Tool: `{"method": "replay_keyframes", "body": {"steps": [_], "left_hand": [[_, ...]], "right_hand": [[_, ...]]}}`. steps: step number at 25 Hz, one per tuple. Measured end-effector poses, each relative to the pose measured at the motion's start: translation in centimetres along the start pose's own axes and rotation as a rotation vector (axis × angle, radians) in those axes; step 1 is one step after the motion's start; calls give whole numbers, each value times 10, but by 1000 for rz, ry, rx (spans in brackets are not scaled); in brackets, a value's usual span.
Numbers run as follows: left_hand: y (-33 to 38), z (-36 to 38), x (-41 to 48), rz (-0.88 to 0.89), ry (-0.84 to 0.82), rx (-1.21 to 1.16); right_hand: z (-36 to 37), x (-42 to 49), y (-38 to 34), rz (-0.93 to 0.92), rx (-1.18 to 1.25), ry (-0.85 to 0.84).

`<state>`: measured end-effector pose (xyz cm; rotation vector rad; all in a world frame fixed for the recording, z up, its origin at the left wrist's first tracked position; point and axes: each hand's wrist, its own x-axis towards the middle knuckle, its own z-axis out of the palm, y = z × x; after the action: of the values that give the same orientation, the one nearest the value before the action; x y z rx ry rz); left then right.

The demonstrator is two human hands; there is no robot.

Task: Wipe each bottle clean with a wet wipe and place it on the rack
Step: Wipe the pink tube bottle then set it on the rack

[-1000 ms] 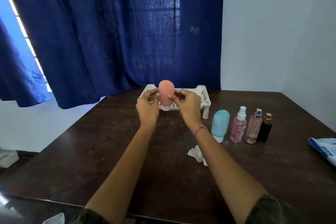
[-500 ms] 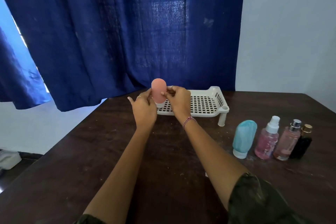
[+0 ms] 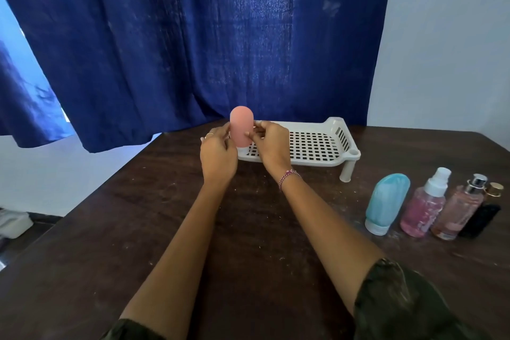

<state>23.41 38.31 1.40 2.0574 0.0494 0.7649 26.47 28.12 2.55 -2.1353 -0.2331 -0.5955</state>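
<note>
A pink squeeze bottle (image 3: 241, 126) stands upright at the left end of the white perforated rack (image 3: 309, 143), cap end hidden behind my fingers. My left hand (image 3: 218, 156) holds its left side and my right hand (image 3: 270, 145) pinches its right side. To the right on the table stand a blue squeeze bottle (image 3: 386, 203), a pink spray bottle (image 3: 423, 205), a pale pink perfume bottle (image 3: 458, 211) and a small black bottle (image 3: 483, 217). No wipe is in view.
The dark wooden table (image 3: 248, 257) ends at the left, where the floor shows with a white object (image 3: 12, 225). A blue curtain (image 3: 193, 41) hangs behind the rack and a white wall stands at the right.
My view has swung left, so the rack and bottles sit further right and the wipe and packet have left the view. Both hands carried the pink bottle to the rack's left end.
</note>
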Motion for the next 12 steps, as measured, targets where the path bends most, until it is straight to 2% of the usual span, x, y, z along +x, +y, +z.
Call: {"method": "replay_keyframes", "body": {"steps": [7, 12], "left_hand": [[-2, 3, 0, -30, -7, 44], [5, -1, -3, -28, 50, 117]], "right_hand": [[3, 2, -1, 24, -112, -96], [-9, -4, -4, 55, -161, -98]]}}
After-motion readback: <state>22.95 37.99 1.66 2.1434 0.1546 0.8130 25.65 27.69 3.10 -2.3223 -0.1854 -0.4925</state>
